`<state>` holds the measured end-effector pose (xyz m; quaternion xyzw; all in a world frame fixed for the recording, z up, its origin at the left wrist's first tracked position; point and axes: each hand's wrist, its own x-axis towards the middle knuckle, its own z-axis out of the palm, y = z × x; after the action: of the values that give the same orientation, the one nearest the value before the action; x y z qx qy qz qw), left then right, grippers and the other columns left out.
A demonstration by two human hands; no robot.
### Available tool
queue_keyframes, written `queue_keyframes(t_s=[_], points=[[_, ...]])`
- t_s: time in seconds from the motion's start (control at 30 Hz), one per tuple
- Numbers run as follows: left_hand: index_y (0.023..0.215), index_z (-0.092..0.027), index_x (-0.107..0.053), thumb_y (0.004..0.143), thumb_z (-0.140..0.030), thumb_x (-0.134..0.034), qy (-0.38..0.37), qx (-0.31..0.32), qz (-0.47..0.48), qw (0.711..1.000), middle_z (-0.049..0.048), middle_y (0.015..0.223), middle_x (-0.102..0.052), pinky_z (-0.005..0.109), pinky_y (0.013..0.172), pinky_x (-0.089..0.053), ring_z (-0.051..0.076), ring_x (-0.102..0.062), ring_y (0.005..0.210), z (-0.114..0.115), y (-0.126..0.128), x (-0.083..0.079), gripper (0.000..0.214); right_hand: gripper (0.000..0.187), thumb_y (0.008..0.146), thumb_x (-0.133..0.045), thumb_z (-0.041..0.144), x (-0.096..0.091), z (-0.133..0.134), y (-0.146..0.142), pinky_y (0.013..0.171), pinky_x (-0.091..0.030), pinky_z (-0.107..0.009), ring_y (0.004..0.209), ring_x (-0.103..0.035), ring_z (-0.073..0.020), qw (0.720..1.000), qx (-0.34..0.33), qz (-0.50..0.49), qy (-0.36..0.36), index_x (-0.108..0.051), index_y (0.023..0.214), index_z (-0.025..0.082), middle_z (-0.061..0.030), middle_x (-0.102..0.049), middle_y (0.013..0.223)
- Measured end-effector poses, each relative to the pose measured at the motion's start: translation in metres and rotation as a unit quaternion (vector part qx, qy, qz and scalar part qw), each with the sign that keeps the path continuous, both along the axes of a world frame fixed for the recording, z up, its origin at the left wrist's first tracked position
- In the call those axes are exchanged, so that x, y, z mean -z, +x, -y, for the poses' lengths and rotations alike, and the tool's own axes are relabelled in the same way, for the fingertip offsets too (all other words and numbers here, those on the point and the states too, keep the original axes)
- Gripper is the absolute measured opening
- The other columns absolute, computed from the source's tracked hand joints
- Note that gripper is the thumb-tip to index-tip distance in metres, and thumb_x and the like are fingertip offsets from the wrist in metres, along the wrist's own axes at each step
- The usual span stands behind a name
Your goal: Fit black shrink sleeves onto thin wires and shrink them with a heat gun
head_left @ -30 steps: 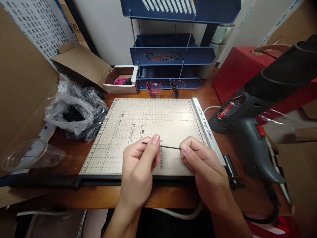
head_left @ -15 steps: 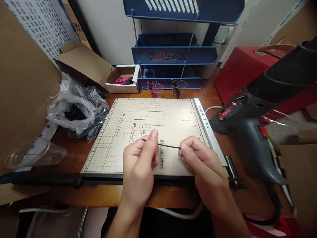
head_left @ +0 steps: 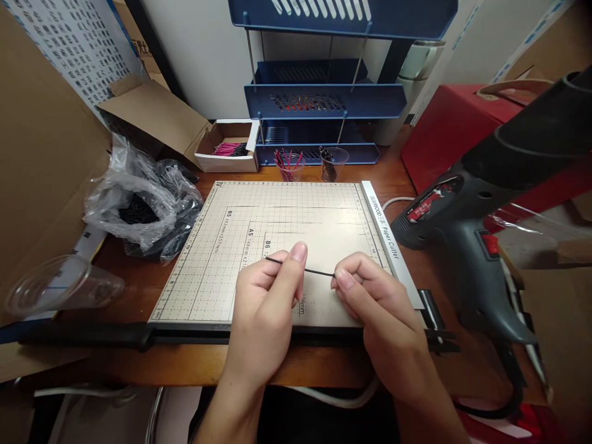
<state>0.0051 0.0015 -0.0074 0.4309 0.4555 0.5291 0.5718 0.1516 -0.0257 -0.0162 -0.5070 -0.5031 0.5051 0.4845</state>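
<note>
A short, thin black wire (head_left: 319,272) runs between my two hands above the paper cutter (head_left: 208,271). My left hand (head_left: 271,296) pinches it between thumb and forefinger, and its left end sticks out past the fingers. At the other end, my right hand (head_left: 379,302) grips the wire with the thumb pressed on the forefinger; the tip there is hidden in the fingers. The stretch between the hands looks almost straight, tilting slightly down to the right.
Behind the cutter stand a cup of pink and black wires (head_left: 289,168), a cup of black pieces (head_left: 328,168), an open box (head_left: 226,163) and a blue rack (head_left: 324,102). A heat gun (head_left: 481,228) is at right; a plastic bag (head_left: 171,197) and clear cup (head_left: 69,287) at left.
My left hand has slid a little to the right along the wire, so the gap between the hands is shorter and more wire shows at the left. My right hand stays nearly still.
</note>
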Motion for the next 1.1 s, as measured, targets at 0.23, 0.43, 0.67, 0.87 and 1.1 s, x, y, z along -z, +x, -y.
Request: queue_keyframes(t_s=[0.23,0.43,0.67,0.87,1.1], points=[[0.056,-0.018,-0.047,0.105,-0.035,-0.060,-0.011,0.021,-0.001,1.000,-0.0041,0.056,-0.032,0.030,0.049,-0.021,0.010,-0.026,0.051,-0.0005,-0.0003,-0.0017,0.054,0.040,0.110,-0.053,0.047,-0.0002,0.0008,-0.0002,0.052,-0.021,-0.024,0.061,-0.025,-0.0072,1.000,0.001,-0.005,-0.011,-0.054,0.085,0.017,0.0039,-0.035,0.068],[0.060,-0.020,-0.046,0.103,-0.039,-0.067,-0.013,0.014,-0.018,1.000,-0.0052,0.056,-0.032,0.029,0.049,-0.023,0.010,-0.027,0.052,0.0014,-0.0026,0.0038,0.051,0.040,0.110,-0.053,0.048,0.0010,0.0011,0.0003,0.053,-0.022,-0.023,0.061,-0.025,-0.0069,1.000,-0.007,-0.001,-0.014,-0.053,0.085,0.017,0.0042,-0.036,0.069],[0.057,-0.020,-0.045,0.104,-0.040,-0.064,-0.015,0.007,0.004,1.000,-0.0057,0.053,-0.029,0.029,0.047,-0.022,0.009,-0.024,0.049,0.0000,-0.0017,0.0012,0.054,0.040,0.109,-0.053,0.049,0.0001,0.0010,0.0005,0.053,-0.023,-0.023,0.059,-0.023,-0.0077,1.000,0.005,0.000,-0.014,-0.055,0.085,0.017,0.0042,-0.035,0.067],[0.060,-0.019,-0.050,0.102,-0.034,-0.064,-0.028,-0.003,0.021,0.999,-0.0052,0.055,-0.031,0.027,0.046,-0.019,0.009,-0.024,0.049,-0.0011,-0.0011,0.0002,0.048,0.038,0.108,-0.056,0.047,-0.0034,0.0005,-0.0025,0.054,-0.023,-0.024,0.060,-0.024,-0.0083,0.999,0.021,-0.011,-0.021,-0.057,0.085,0.017,0.0038,-0.036,0.067],[0.065,-0.020,-0.048,0.099,-0.039,-0.071,-0.033,0.009,0.025,0.999,-0.0072,0.056,-0.028,0.027,0.046,-0.018,0.009,-0.020,0.050,-0.0005,-0.0015,0.0007,0.045,0.037,0.108,-0.056,0.046,-0.0013,0.0005,0.0000,0.052,-0.022,-0.024,0.060,-0.026,-0.0074,1.000,0.008,-0.010,-0.010,-0.056,0.085,0.017,0.0040,-0.035,0.066]])
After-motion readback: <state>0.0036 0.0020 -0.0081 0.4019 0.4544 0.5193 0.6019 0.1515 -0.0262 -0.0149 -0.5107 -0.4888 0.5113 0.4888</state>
